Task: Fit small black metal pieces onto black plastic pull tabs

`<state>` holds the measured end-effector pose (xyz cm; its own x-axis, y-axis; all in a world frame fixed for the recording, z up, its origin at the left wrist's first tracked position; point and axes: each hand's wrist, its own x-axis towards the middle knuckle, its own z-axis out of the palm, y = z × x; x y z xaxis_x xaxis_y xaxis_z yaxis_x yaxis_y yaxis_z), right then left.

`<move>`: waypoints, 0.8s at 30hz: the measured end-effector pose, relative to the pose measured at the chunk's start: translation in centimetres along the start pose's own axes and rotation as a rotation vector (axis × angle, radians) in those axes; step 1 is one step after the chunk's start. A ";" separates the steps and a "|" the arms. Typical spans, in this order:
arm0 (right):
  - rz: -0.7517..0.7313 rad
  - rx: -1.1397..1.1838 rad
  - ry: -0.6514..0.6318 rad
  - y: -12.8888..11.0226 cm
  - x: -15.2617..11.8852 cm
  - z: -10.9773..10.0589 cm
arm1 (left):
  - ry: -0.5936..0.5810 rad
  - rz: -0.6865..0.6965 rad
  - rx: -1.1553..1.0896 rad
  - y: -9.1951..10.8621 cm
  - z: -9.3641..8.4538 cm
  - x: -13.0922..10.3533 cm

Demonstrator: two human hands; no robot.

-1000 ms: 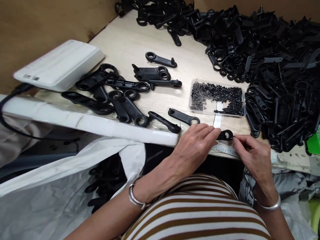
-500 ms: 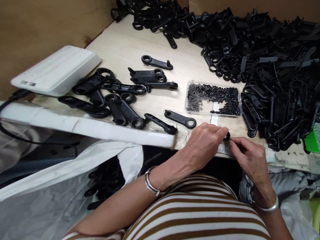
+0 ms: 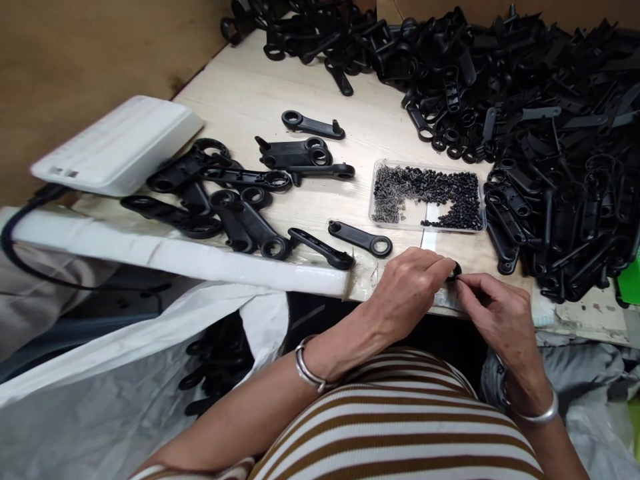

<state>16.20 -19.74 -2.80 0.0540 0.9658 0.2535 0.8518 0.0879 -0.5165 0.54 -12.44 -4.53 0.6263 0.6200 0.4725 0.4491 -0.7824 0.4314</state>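
At the table's front edge my left hand (image 3: 407,283) is closed around a black plastic arm (image 3: 455,271); only its ringed end shows past the fingers. My right hand (image 3: 493,310) meets it from the right, thumb and fingertips pinched at that end. Whatever the right fingertips hold is too small or hidden to make out. Just beyond both hands lies a clear plastic box (image 3: 379,219) of tiny springs (image 3: 387,193) and small black pieces (image 3: 457,200). To the left of my left hand rests a loose black arm with a ring end (image 3: 361,238).
A large heap of black plastic parts (image 3: 545,100) covers the back and right. More arms (image 3: 250,220) lie at left, beside a white box-shaped device (image 3: 117,143) with a black cable (image 3: 13,250). White foam (image 3: 175,250) lines the front edge, above a pale plastic bag (image 3: 100,413).
The view has shifted slightly. Both hands stay together on the black plastic arm, with scarcely any movement of the fingers.
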 end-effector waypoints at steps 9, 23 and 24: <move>0.070 0.051 -0.023 0.2 -0.1 -0.1 | 0.115 -0.025 -0.074 -0.3 -1.8 -1.4; -0.090 -0.162 -0.015 -0.9 0.5 -0.3 | 0.164 -0.065 -0.179 -0.5 -1.1 -2.5; -0.115 -0.189 -0.021 -1.0 0.6 -0.2 | 0.165 -0.063 -0.180 -0.5 -1.0 -2.5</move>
<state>15.46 -19.34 -1.97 -0.0580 0.9571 0.2839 0.9345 0.1521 -0.3219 -1.95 -13.53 -5.15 0.4818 0.6795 0.5532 0.3535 -0.7284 0.5869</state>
